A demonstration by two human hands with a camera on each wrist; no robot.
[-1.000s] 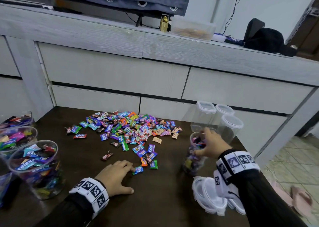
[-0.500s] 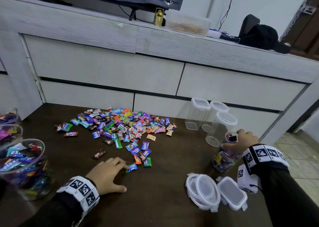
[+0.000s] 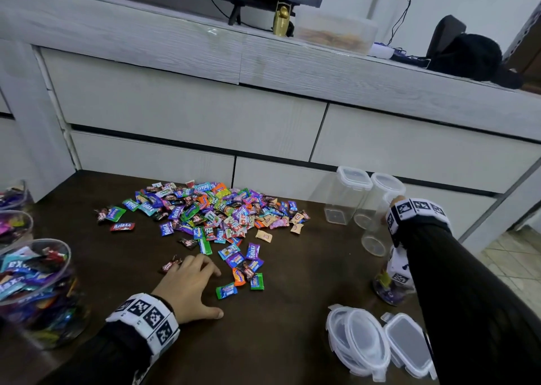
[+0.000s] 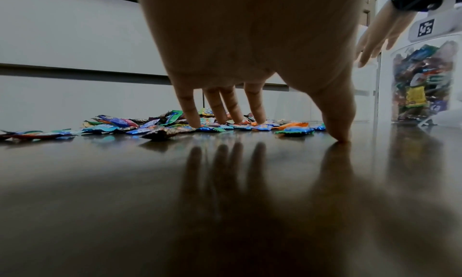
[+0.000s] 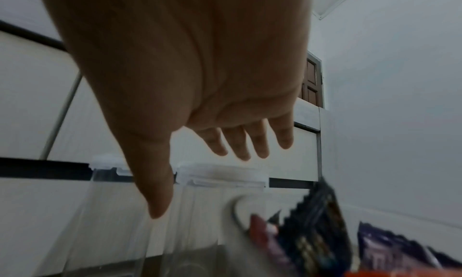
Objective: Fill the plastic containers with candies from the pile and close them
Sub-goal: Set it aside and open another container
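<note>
A pile of wrapped candies (image 3: 210, 215) lies mid-table. My left hand (image 3: 205, 285) rests beside its near edge, fingers spread, with the fingertips (image 4: 192, 119) on candies and the thumb on the wood. My right hand (image 5: 200, 182) is open with straight fingers, reaching over the empty lidded containers (image 3: 348, 197) at the back right. In the head view the wristband hides most of it, so contact cannot be told. A candy-filled container without a lid (image 3: 386, 288) stands under my right forearm, nothing holding it. Loose lids (image 3: 360, 343) lie at the near right.
Several open containers full of candies (image 3: 35, 282) stand along the left table edge. White drawer fronts (image 3: 187, 115) rise just behind the table. The table's right edge runs close past the filled container, with tiled floor (image 3: 515, 261) beyond it.
My right hand carried the filled container to the right, set it down, let go and rose toward the empty lidded containers. The left hand stayed beside the pile.
</note>
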